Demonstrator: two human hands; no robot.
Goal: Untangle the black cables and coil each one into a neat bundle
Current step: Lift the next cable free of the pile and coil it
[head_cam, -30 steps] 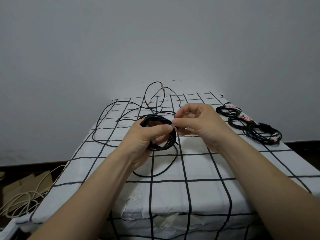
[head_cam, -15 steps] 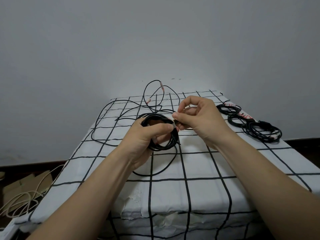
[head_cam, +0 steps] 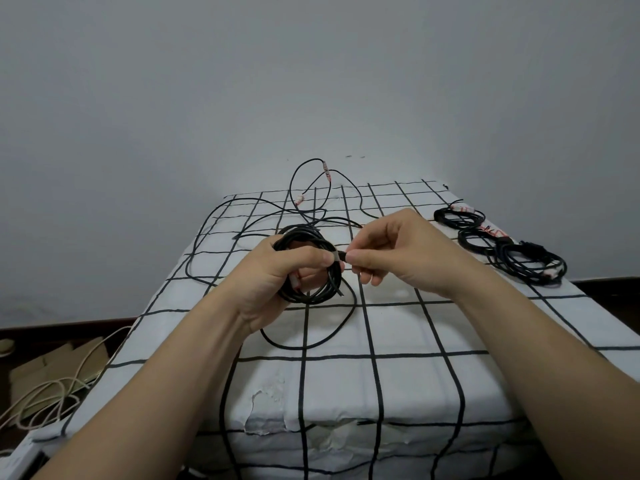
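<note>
**Q:** What does the head camera show?

**A:** It is the only view. It looks down over two bare forearms at a table under a white checked cloth (head_cam: pixel 398 341). The left hand (head_cam: pixel 273 275) is curled round a black coil (head_cam: pixel 308 299). The coil is held up on edge just above the cloth, with the thumb pressed across its right rim.

**Q:** And the other hand?

**A:** The right hand (head_cam: pixel 401 251) sits just right of the coil. Its thumb and forefinger pinch the cable end (head_cam: pixel 341 257). This short stub lies level and runs left to right, from the left thumb into the right fingertips (head_cam: pixel 356 261). The two hands almost touch there.

**Q:** Is any cable unwound?

**A:** A loose tail (head_cam: pixel 304 348) sags from the coil's lower edge in a wide loop on the cloth, toward the viewer. I cannot tell how it joins the pinched stub.

**Q:** What does the next move turn on?

**A:** Probably the stub. It points rightward, away from the coil, so the right hand is better placed to wrap or tuck it across the strands. The left hand would steady the ring.

**Q:** And the rest of the task?

**A:** Tangled cables (head_cam: pixel 298 202) sprawl at the far side, behind the hands. Finished bundles (head_cam: pixel 526 265) lie well apart at the right edge.
</note>
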